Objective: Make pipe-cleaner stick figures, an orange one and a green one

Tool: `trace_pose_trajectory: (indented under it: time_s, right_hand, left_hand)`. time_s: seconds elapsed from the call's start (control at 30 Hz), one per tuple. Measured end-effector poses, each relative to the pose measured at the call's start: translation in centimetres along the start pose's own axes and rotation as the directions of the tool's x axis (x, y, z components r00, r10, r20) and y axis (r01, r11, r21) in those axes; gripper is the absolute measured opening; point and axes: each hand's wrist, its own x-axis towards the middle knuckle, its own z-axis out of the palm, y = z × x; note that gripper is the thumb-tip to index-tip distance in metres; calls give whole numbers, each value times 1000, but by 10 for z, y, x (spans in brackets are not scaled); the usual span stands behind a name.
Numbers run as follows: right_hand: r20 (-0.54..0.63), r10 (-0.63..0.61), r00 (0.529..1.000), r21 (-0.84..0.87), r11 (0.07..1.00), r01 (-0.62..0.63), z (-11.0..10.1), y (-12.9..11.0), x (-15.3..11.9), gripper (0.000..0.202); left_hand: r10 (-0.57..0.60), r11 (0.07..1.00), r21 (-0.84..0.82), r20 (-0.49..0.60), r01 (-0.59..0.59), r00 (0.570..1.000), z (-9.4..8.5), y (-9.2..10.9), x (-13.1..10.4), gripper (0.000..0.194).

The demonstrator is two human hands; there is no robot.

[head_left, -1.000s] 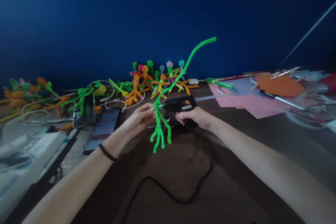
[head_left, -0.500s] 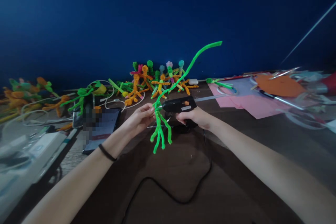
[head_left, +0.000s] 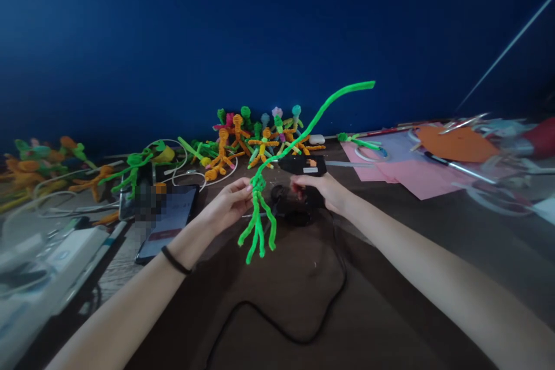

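My left hand pinches a bright green pipe-cleaner figure at its knotted middle. Several short green strands hang below the knot, and one long strand curves up to the right in front of the blue wall. My right hand is closed on a black hot glue gun, whose handle it partly covers. The gun points left, behind the long strand and apart from the knot. A clear glue stick sticks out of its rear, and a black cord runs down across the dark table.
Several colourful pipe-cleaner figures stand along the wall, with more at far left. A phone, white cables and a power strip lie left. Pink paper, orange paper and blurred tools are at right.
The glue gun has drawn back from the green knot, its nozzle now behind the long strand. The green figure has shifted slightly down and left at its lower end.
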Motion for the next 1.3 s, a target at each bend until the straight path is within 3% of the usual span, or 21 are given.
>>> trace_pose_trajectory:
  time_s: [0.07, 0.17, 0.23, 0.3, 0.4, 0.5, 0.6, 0.63, 0.7, 0.77, 0.83, 0.9, 0.93, 1.0, 1.07, 1.17, 1.23, 1.3]
  right_hand:
    - [-34, 40, 999, 1, 999, -40, -9, 1, 6, 24]
    - [-126, 2, 992, -280, 959, -38, -25, 4, 13, 43]
    - [-197, -52, 979, -545, 836, -65, -33, 4, 14, 52]
    - [-282, -52, 958, -747, 639, -185, -37, 1, 14, 59]
    - [-348, -31, 937, -874, 373, -312, -37, -5, 10, 68]
    - [-356, -40, 934, -910, 240, -337, -36, -12, 6, 67]
    - [-239, -33, 971, -945, 240, -224, -30, -19, -1, 57]
    - [-129, -61, 990, -951, 289, -106, -25, -21, -5, 54]
    - [73, -179, 981, -914, 381, 138, -11, -27, -16, 49]
    - [210, -313, 926, -883, 347, 317, 6, -33, -28, 42]
    - [344, -517, 784, -806, 265, 529, 20, -37, -37, 28]
    - [417, -633, 652, -784, 112, 611, 28, -36, -40, 15]
    - [431, -652, 624, -791, 59, 609, 30, -35, -40, 14]
    - [429, -641, 637, -824, 10, 566, 28, -31, -38, 12]
    - [379, -592, 711, -853, 75, 517, 25, -27, -34, 12]
    - [298, -477, 827, -810, 333, 484, 23, -24, -31, 15]
    - [274, -392, 878, -729, 511, 455, 23, -24, -30, 16]
    - [267, -319, 909, -666, 621, 414, 22, -24, -28, 16]
  left_hand:
    - [-12, 1000, -1, -4, 12, 1000, -1, 0, 1, 11]
    - [-5, 1000, 0, -17, 5, 1000, -3, -2, 4, 11]
    - [-5, 1000, 0, -17, 5, 1000, -5, -4, 5, 10]
    - [-8, 1000, 4, -8, 8, 1000, -6, -4, 5, 10]
    - [-4, 1000, 7, 4, 4, 1000, -6, -5, 4, 11]
    - [15, 1000, 10, 41, -16, 999, -7, -6, 5, 14]
    - [73, 996, 46, 64, -76, 995, -8, -8, 7, 16]
    - [94, 993, 66, 58, -98, 994, -7, -8, 7, 16]
    - [139, 983, 118, 39, -143, 990, -5, -8, 6, 17]
    - [185, 963, 192, 30, -187, 982, -2, -8, 4, 16]
    - [235, 918, 320, 35, -234, 971, 2, -7, 1, 14]
    - [272, 847, 460, 58, -268, 961, 6, -6, -3, 13]
    - [286, 813, 509, 73, -282, 956, 8, -6, -4, 13]
    - [303, 777, 549, 101, -308, 947, 10, -5, -5, 14]
    - [311, 776, 541, 118, -324, 943, 10, -5, -4, 16]
    - [295, 791, 523, 128, -317, 947, 9, -6, -3, 16]
    - [271, 808, 513, 115, -291, 956, 9, -7, -3, 16]
    - [252, 829, 493, 93, -265, 963, 9, -8, -3, 16]
